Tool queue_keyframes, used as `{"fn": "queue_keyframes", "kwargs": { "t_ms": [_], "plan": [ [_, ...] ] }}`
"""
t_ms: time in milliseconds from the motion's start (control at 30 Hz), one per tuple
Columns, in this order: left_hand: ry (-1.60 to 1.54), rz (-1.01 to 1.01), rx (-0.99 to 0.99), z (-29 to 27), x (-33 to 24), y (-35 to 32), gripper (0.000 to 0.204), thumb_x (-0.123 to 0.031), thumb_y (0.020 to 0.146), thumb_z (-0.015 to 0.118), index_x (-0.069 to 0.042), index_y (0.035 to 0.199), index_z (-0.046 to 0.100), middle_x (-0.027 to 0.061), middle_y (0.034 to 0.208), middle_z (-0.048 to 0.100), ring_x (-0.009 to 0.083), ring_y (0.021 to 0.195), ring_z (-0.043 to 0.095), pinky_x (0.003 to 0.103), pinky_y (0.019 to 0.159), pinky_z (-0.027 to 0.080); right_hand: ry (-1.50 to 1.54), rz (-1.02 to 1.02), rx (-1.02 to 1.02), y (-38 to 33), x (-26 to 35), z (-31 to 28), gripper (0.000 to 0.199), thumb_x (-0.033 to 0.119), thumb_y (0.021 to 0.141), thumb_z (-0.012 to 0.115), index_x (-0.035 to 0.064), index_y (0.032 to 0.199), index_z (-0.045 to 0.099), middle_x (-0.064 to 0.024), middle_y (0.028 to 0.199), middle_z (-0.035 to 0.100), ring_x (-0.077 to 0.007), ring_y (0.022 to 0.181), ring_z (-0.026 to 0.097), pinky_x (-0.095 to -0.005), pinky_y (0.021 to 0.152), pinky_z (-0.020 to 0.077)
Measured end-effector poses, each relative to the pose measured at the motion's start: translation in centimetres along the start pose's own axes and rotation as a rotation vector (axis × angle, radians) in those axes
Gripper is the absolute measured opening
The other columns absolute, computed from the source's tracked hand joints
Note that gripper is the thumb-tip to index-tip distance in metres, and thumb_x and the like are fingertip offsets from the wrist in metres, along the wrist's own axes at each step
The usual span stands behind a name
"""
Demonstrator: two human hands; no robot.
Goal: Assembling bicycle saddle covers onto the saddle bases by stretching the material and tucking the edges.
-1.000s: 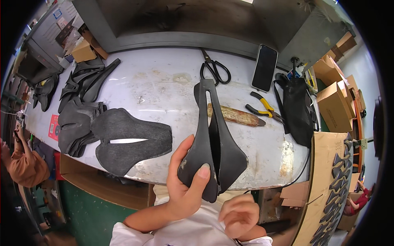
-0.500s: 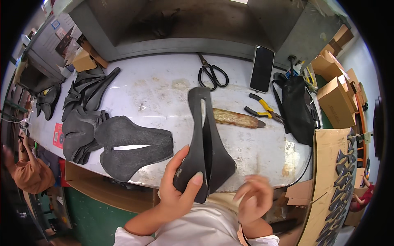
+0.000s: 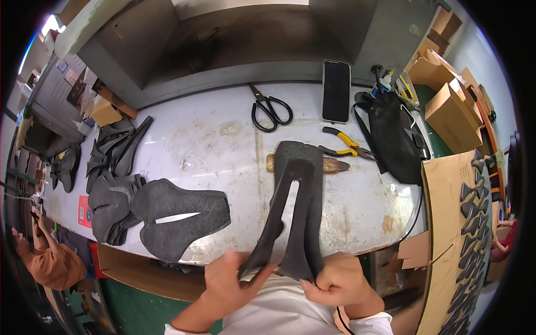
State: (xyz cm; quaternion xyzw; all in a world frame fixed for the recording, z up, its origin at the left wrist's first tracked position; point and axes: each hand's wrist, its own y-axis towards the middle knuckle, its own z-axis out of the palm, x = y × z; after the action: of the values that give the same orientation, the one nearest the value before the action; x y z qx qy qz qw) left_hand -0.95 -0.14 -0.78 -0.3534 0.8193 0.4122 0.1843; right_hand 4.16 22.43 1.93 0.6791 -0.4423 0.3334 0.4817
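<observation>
A pale, stained worktable (image 3: pixel 195 134) spans the middle of the frame, its far edge against a grey metal housing (image 3: pixel 162 89); green floor (image 3: pixel 131 304) shows at the lower left, where a person in a brown top (image 3: pixel 56 265) is at the edge of the view; cardboard boxes (image 3: pixel 455 114) fill the upper right, and a cardboard panel (image 3: pixel 438 223) bearing dark pieces stands at the lower right.

The black saddle-shaped piece (image 3: pixel 305 229) is at the lower centre, its near end over the table's front edge; its long axis runs nearly upright in the frame, leaning slightly right at the top; the narrow end points toward the top edge, the two split wings toward the bottom, with a long slot between. The left hand (image 3: pixel 226 279), slightly blurred, grasps the lower left wing; the right hand (image 3: pixel 338 277) is closed on the lower right wing.

The narrow end overlaps a worn brown bar (image 3: pixel 334 165), though whether they touch I cannot tell; yellow-and-black pliers (image 3: pixel 354 149) lie just right; scissors (image 3: pixel 259 99) and a phone (image 3: pixel 336 91) sit higher; flat dark cut-outs (image 3: pixel 192 220) lie left.
</observation>
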Motion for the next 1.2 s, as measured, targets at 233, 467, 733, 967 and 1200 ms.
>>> {"fn": "queue_keyframes", "kwargs": {
  "t_ms": [233, 467, 733, 967, 1200],
  "plan": [
    [-0.010, -0.144, 0.088, -0.5, 0.2, 1.7, 0.090, -0.009, 0.071, 0.079, 0.010, 0.143, 0.027, 0.0191, 0.102, 0.057, 0.0321, 0.086, 0.057, 0.041, 0.075, 0.048, -0.186, -0.455, 0.325, 0.8, 1.7, 1.3, 0.009, 0.001, 0.081, 0.070, 0.0012, 0.086, 0.063, -0.0034, 0.065, 0.054, -0.0186, 0.049, 0.052, -0.0314, 0.049, 0.0453],
    [-1.280, -0.586, -0.084, 2.7, 0.1, -0.6, 0.060, -0.032, 0.091, 0.058, -0.003, 0.140, 0.038, 0.0041, 0.081, 0.044, 0.0165, 0.072, 0.050, 0.035, 0.067, 0.043, -0.053, -0.091, -0.299, 1.5, 0.3, 2.8, 0.038, 0.032, 0.087, 0.073, -0.0010, 0.103, 0.062, -0.0115, 0.078, 0.061, -0.0230, 0.065, 0.060, -0.0305, 0.057, 0.0484],
    [-1.744, -0.834, 0.252, 1.4, -0.5, 0.0, 0.099, -0.005, 0.066, 0.082, -0.004, 0.148, 0.028, 0.0027, 0.119, 0.059, 0.0167, 0.113, 0.058, 0.031, 0.098, 0.043, -0.051, 0.249, -0.117, 1.6, 0.8, 3.7, 0.015, 0.012, 0.092, 0.065, 0.0025, 0.083, 0.057, -0.0113, 0.055, 0.054, -0.0253, 0.048, 0.058, -0.0329, 0.045, 0.0423],
    [-1.491, -0.951, 0.183, 0.1, -4.0, 1.8, 0.076, -0.006, 0.086, 0.064, -0.006, 0.151, 0.024, 0.0132, 0.151, 0.037, 0.0218, 0.143, 0.031, 0.038, 0.117, 0.024, 0.181, 0.299, -0.072, 2.3, 0.6, 2.9, 0.012, 0.013, 0.093, 0.063, 0.0032, 0.089, 0.059, -0.0127, 0.066, 0.059, -0.0245, 0.053, 0.060, -0.0310, 0.048, 0.0437],
    [-1.257, -0.839, 0.492, 0.0, -1.0, 0.1, 0.076, -0.017, 0.084, 0.069, -0.005, 0.148, 0.029, 0.0130, 0.143, 0.043, 0.0196, 0.130, 0.042, 0.037, 0.108, 0.033, 0.792, 0.594, -0.036, 1.5, 0.4, 1.8, 0.025, 0.021, 0.102, 0.053, 0.0015, 0.088, 0.058, 0.0069, 0.072, 0.053, -0.0005, 0.067, 0.043, -0.0189, 0.057, 0.0364]
  ]
}}
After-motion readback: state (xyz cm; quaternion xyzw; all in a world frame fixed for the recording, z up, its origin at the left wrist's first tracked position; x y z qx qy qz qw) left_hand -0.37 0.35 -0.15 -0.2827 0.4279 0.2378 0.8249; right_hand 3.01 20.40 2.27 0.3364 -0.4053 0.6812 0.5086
